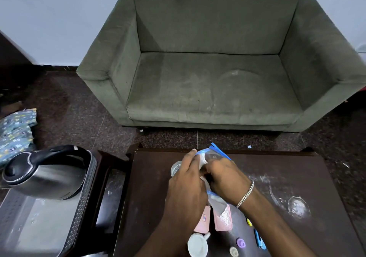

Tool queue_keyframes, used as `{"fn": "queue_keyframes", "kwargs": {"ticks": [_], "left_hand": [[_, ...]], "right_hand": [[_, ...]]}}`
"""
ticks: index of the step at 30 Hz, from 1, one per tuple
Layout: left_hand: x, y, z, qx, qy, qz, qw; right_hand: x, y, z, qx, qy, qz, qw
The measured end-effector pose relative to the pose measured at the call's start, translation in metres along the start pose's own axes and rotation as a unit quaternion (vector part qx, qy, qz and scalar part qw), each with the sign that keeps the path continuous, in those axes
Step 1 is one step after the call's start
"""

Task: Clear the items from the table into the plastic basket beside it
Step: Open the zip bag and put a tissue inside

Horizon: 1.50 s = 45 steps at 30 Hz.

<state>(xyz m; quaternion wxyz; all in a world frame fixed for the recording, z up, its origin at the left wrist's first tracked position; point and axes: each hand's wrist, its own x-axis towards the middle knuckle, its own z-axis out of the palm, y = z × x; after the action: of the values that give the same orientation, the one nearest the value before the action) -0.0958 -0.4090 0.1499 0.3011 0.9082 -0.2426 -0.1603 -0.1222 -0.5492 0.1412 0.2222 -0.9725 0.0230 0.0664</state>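
Observation:
Over the middle of the dark table (pixel 287 187), my left hand (pixel 186 181) and my right hand (pixel 223 179) both grip a clear plastic zip bag (pixel 213 154) with a blue seal strip. Its lower end (pixel 217 203) hangs down between my wrists. A glass (pixel 175 168) stands just left of my left hand, partly hidden. Below the bag lie two pink cases (pixel 223 220). Near the front edge are a white cup (pixel 198 245), a purple cap (pixel 240 243), a beige cap (pixel 233 251), a blue object (pixel 259 241) and a yellow piece (pixel 249 222).
The dark plastic basket (pixel 83 207) stands left of the table on a low stand and holds a steel kettle (pixel 43 175). A green sofa (pixel 213 82) faces the table across a strip of dark floor. Patterned cloth (pixel 15 132) lies on the floor at left.

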Motion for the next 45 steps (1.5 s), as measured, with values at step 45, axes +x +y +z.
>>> {"fn": "queue_keyframes", "kwargs": {"ticks": [45], "left_hand": [[-0.006,-0.051,0.011,-0.033,0.009,-0.061,0.998]], "right_hand": [[-0.032,0.173,0.045,0.515,0.094,0.426,0.738]]}}
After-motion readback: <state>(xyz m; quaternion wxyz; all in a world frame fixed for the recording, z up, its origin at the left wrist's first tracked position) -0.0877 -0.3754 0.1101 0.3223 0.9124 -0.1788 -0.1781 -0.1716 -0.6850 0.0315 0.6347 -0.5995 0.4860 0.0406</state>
